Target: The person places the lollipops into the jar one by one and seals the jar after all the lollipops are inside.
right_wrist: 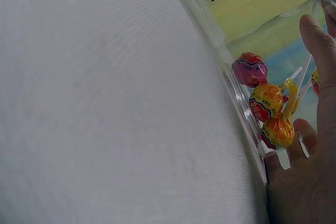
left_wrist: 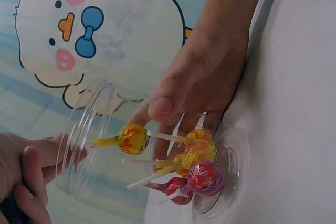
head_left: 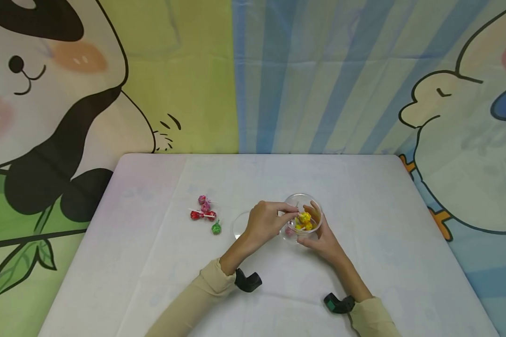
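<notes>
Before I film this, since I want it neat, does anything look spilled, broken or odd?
Nothing stands out: the clear jar stands upright on the table, no cracks show, and the loose lollipops to its left look intact.

The person's left forearm (head_left: 196,297) reaches from the near left toward the far right; the left hand (head_left: 266,221) bends at the wrist to the right, with thumb and fingertips in a pinch. The right forearm (head_left: 350,273) reaches from the near right toward the far left, the right hand (head_left: 323,239) being curved, its thumb apart from the fingers.
</notes>
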{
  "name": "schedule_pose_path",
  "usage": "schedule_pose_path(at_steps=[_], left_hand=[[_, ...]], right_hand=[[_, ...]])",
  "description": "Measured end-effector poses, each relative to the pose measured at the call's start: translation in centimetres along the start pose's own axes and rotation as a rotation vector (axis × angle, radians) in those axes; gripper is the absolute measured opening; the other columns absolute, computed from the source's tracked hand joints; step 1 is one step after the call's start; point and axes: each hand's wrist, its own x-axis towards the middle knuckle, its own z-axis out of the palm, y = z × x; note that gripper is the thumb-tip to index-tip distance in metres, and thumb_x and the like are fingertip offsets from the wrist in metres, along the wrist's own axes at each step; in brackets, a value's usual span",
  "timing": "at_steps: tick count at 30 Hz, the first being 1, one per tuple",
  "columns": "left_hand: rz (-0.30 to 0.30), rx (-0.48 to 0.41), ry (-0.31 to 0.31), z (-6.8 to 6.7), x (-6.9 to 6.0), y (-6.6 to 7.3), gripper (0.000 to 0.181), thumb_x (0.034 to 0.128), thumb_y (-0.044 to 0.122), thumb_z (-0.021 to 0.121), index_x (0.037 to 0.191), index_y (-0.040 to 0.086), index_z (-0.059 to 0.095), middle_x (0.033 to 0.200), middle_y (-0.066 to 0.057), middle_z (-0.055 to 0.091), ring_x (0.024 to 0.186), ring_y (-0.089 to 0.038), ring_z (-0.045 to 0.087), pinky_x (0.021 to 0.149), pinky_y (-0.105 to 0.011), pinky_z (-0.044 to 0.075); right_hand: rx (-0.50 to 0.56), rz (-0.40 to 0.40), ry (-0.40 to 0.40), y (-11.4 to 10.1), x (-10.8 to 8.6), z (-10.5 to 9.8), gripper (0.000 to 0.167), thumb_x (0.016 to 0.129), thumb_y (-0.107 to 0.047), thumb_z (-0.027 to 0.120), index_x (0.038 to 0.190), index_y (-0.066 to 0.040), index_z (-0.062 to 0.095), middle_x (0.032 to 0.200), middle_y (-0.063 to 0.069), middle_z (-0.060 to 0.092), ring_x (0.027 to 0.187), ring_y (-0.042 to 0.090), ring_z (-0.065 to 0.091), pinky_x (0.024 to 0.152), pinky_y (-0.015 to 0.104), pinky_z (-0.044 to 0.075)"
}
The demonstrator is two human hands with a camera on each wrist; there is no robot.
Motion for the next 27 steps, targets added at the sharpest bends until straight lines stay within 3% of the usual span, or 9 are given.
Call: schedule_pose_path(at_steps=[4, 7, 12, 16, 22, 27], left_hand=[[-0.036, 0.002, -0.005, 0.8, 0.4, -0.1, 0.016, 0.084, 0.025, 0.075, 0.095, 0.014, 0.079, 0.083, 0.0, 0.077, 0.033, 0.004, 0.041, 0.036, -0.016, 0.03], [-0.062, 0.057, -0.02, 1.2, 0.7, -0.1, 0.016, 0.0836, 0.027, 0.076, 0.093, 0.016, 0.08, 0.085, 0.001, 0.077, 0.039, 0.003, 0.039, 0.039, -0.015, 0.027], [-0.068, 0.231, -0.074, 1.8, 1.4, 0.6, 0.013, 0.0849, 0.03, 0.074, 0.093, 0.021, 0.08, 0.069, 0.008, 0.072, 0.046, -0.001, 0.036, 0.042, -0.016, 0.023], [-0.109, 0.3, -0.123, 1.9, 1.7, 1.2, 0.012, 0.0851, 0.027, 0.073, 0.093, 0.022, 0.08, 0.058, 0.009, 0.064, 0.047, -0.005, 0.037, 0.041, -0.017, 0.025], [-0.152, 0.331, -0.161, 1.7, 1.8, 1.5, 0.012, 0.0852, 0.026, 0.072, 0.094, 0.023, 0.08, 0.074, 0.007, 0.074, 0.05, -0.006, 0.041, 0.043, -0.019, 0.029], [-0.153, 0.387, -0.181, 1.6, 1.8, 1.7, 0.014, 0.086, 0.026, 0.07, 0.096, 0.025, 0.08, 0.073, 0.008, 0.073, 0.051, -0.008, 0.044, 0.043, -0.021, 0.031]], right_hand=[[0.011, 0.0, -0.005, 0.2, 0.0, 0.1, 0.101, 0.08, -0.006, 0.075, 0.155, -0.012, 0.009, 0.158, 0.013, 0.027, 0.147, 0.037, 0.023, 0.114, 0.065, 0.017], [0.007, -0.003, -0.006, 0.3, 0.0, 0.1, 0.101, 0.08, -0.006, 0.075, 0.155, -0.012, 0.009, 0.158, 0.013, 0.028, 0.146, 0.037, 0.024, 0.114, 0.064, 0.018], [-0.014, -0.013, -0.008, 0.0, 0.0, -0.1, 0.102, 0.079, -0.005, 0.076, 0.156, -0.014, 0.009, 0.157, 0.015, 0.028, 0.145, 0.039, 0.026, 0.113, 0.063, 0.021], [-0.008, 0.0, -0.012, 0.1, 0.1, -0.3, 0.102, 0.079, -0.002, 0.075, 0.155, -0.012, 0.008, 0.158, 0.014, 0.027, 0.146, 0.037, 0.026, 0.114, 0.061, 0.018], [0.026, 0.014, -0.019, 0.2, 0.2, -0.3, 0.104, 0.078, 0.002, 0.075, 0.155, -0.009, 0.007, 0.158, 0.019, 0.025, 0.145, 0.041, 0.025, 0.113, 0.063, 0.016], [0.009, 0.021, -0.016, 0.1, 0.1, -0.2, 0.104, 0.078, 0.0, 0.075, 0.156, -0.016, 0.008, 0.158, 0.015, 0.027, 0.146, 0.037, 0.027, 0.118, 0.045, 0.022]])
